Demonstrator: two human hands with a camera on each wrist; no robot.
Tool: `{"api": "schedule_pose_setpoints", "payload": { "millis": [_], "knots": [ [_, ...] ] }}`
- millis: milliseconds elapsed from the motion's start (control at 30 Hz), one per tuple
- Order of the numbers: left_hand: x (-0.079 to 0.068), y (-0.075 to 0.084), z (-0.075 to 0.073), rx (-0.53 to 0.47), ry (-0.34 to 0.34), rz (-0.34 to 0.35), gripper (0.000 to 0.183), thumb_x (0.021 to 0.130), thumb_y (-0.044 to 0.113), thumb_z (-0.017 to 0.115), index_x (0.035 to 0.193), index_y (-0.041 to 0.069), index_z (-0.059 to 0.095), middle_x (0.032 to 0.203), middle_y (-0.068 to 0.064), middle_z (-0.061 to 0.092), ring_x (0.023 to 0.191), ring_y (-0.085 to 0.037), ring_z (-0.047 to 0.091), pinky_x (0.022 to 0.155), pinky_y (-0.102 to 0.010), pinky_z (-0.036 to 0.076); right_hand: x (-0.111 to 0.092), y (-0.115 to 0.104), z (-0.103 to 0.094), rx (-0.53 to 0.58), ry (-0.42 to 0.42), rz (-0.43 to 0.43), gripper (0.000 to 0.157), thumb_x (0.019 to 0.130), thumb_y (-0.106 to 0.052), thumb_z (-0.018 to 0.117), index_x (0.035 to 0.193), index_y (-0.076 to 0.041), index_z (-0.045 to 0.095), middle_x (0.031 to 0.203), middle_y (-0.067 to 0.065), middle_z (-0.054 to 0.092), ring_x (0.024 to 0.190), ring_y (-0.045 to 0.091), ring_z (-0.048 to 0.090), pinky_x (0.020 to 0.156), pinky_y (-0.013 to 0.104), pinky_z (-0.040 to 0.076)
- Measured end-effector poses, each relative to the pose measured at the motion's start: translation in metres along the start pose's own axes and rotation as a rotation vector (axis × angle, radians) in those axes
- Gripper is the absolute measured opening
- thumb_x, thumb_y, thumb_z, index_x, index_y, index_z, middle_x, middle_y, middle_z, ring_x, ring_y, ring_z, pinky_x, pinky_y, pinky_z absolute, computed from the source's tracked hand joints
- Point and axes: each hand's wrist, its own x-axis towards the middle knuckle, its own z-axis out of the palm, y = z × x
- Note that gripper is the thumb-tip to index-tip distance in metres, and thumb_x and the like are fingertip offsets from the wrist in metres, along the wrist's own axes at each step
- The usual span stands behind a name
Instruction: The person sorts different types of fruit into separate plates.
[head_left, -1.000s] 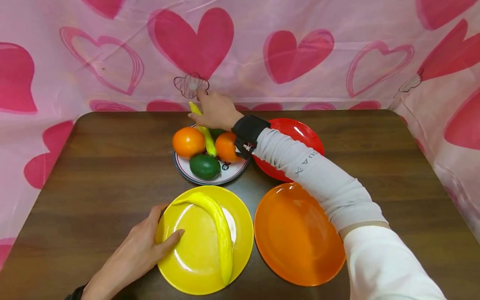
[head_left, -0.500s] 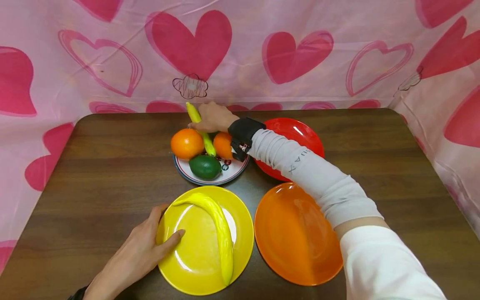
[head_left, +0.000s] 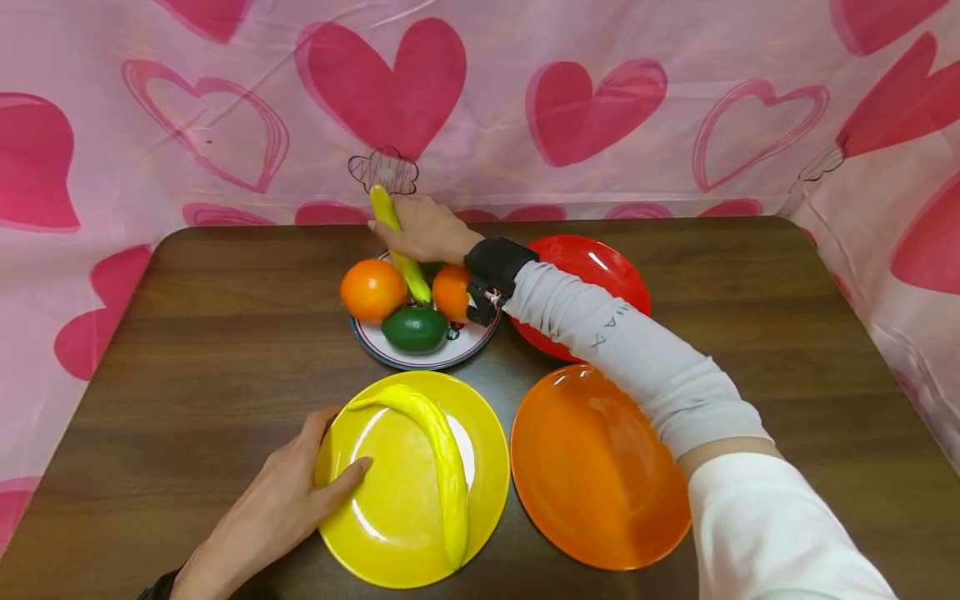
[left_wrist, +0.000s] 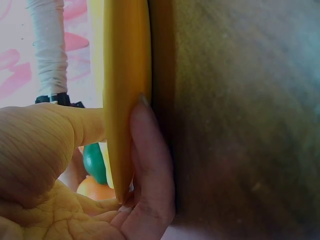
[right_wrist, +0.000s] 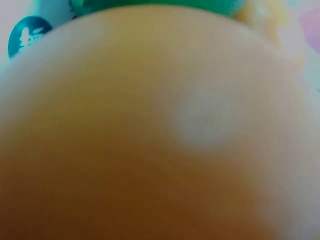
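My left hand (head_left: 288,483) holds the left rim of a yellow plate (head_left: 382,517), thumb on top; in the left wrist view its fingers curl beneath the plate (left_wrist: 125,60). A yellow banana (head_left: 448,475) lies curved along the plate's right side. At the back, my right hand (head_left: 431,229) grips a second banana (head_left: 412,279), yellow with a greenish lower end, tilted over a white plate (head_left: 471,340). Around it sit two oranges (head_left: 372,290) and a smooth green fruit (head_left: 415,330); another green fruit is mostly hidden. Blurred orange (right_wrist: 150,125) fills the right wrist view.
An orange plate (head_left: 592,475) stands right of the yellow one. Behind it is a red plate (head_left: 600,262), partly covered by the right forearm. A pink heart-patterned cloth (head_left: 495,108) hangs beyond the wooden table's (head_left: 225,333) back edge.
My right hand's fingers have closed round the second banana, and its upper end has risen slightly. The left hand and yellow plate have stayed in place.
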Motion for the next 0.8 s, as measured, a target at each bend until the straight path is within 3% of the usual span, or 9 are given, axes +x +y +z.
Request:
{"api": "schedule_pose_setpoints", "payload": {
  "millis": [333,500,667,800],
  "knots": [
    [0.004,0.0,0.0,-0.007,0.003,0.0,0.09,0.083,0.065,0.06,0.144,0.007,0.028,0.11,-0.008,0.056,0.088,-0.018,0.052,0.076,-0.036,0.047,-0.008,-0.01,-0.01,0.323,0.135,-0.067,0.051,0.099,-0.044,0.043,0.137,-0.012,0.031,0.091,0.008,0.054,0.068,0.021,0.06,0.066,0.027,0.051],
    [0.002,-0.001,0.003,0.005,0.048,0.033,0.087,0.083,0.063,0.061,0.144,0.008,0.03,0.114,-0.009,0.058,0.091,-0.02,0.054,0.079,-0.038,0.048,-0.018,-0.014,-0.01,0.388,0.159,-0.102,0.058,0.098,-0.042,0.045,0.145,-0.015,0.026,0.092,0.009,0.053,0.067,0.023,0.059,0.065,0.029,0.051],
    [0.002,-0.002,0.005,0.017,0.055,0.042,0.087,0.084,0.063,0.061,0.145,0.009,0.029,0.115,-0.009,0.058,0.093,-0.02,0.054,0.08,-0.04,0.048,-0.033,-0.02,-0.01,0.473,0.111,-0.115,0.057,0.097,-0.038,0.048,0.145,-0.018,0.024,0.097,0.011,0.05,0.068,0.025,0.06,0.064,0.032,0.052],
    [0.002,-0.003,0.006,0.017,0.06,0.048,0.087,0.084,0.063,0.06,0.145,0.009,0.029,0.115,-0.009,0.058,0.093,-0.02,0.054,0.08,-0.04,0.048,-0.052,-0.031,-0.011,0.485,0.051,-0.136,0.042,0.097,-0.034,0.047,0.133,-0.018,0.03,0.093,0.013,0.049,0.062,0.029,0.058,0.059,0.036,0.052]
  ]
}}
